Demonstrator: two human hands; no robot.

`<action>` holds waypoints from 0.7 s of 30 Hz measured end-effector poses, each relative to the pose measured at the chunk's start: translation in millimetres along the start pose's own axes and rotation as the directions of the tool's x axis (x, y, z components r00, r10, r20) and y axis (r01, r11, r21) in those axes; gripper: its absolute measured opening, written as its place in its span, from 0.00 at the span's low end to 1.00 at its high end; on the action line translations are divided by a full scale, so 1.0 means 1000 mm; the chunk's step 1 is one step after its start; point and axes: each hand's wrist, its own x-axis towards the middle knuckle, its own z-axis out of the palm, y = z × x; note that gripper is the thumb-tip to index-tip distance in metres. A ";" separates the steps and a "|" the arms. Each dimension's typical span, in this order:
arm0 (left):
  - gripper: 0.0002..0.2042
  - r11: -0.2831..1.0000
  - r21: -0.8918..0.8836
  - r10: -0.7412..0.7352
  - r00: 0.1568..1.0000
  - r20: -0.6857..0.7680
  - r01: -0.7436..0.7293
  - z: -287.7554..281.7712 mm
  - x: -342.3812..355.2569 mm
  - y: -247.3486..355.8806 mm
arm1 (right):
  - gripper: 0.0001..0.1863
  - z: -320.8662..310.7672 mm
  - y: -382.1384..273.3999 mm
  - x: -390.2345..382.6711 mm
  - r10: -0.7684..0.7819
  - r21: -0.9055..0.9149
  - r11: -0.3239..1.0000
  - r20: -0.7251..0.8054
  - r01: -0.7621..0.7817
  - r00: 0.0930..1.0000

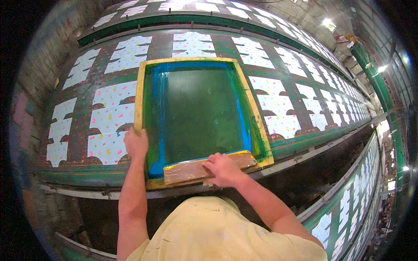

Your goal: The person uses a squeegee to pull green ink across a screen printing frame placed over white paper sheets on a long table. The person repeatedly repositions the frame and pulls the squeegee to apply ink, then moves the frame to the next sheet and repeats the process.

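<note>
A wooden-framed printing screen [204, 113] with dark green mesh and blue ink along its inner edges lies on the long table in front of me. My left hand [136, 142] grips the left side of its frame, fingers curled over the wood. Across the screen's near end rests a wooden squeegee [187, 172], yellow and blue ink along its far edge. My right hand [222, 169] is closed around the squeegee, right of its middle. Part of that grip is hidden beneath the palm.
White fabric pieces [111, 104] with small coloured prints lie in rows on both sides of the screen. The green-edged table [87, 177] runs off to the right. Another table with white pieces [344, 217] stands at lower right, and a concrete wall [39, 82] at left.
</note>
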 end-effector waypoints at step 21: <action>0.30 0.904 0.403 -0.144 0.989 -0.028 0.143 0.015 0.015 0.026 | 0.40 -0.021 0.273 -0.066 0.519 0.262 0.855 -0.417 -0.449 0.746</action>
